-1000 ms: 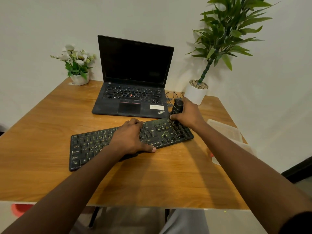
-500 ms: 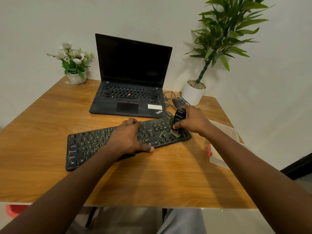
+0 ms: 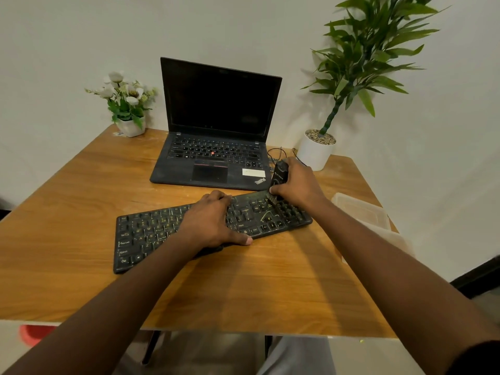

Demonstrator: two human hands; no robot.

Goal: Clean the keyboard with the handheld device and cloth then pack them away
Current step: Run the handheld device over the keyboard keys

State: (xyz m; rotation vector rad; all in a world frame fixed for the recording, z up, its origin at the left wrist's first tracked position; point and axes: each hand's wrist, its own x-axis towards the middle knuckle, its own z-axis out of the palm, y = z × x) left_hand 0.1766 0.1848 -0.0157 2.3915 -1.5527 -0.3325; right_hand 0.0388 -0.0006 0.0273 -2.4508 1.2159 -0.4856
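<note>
A black keyboard [image 3: 151, 234] lies slanted across the middle of the wooden table [image 3: 81, 190]. My left hand [image 3: 211, 223] rests flat on its middle, fingers spread, thumb at the front edge. My right hand [image 3: 300, 185] is shut on a black handheld device [image 3: 280, 175] with its brush end down on the keys at the keyboard's far right corner. No cloth is visible.
An open black laptop [image 3: 216, 147] stands behind the keyboard. Thin cables [image 3: 276, 154] lie beside it. A white pot with a tall green plant [image 3: 318, 151] is at the back right, a small flower pot [image 3: 130, 125] at the back left. A clear plastic container [image 3: 362, 212] sits at the right edge.
My right hand moved the device forward across the right-hand keys, then back toward the keyboard's far edge. My left hand stayed on the keyboard.
</note>
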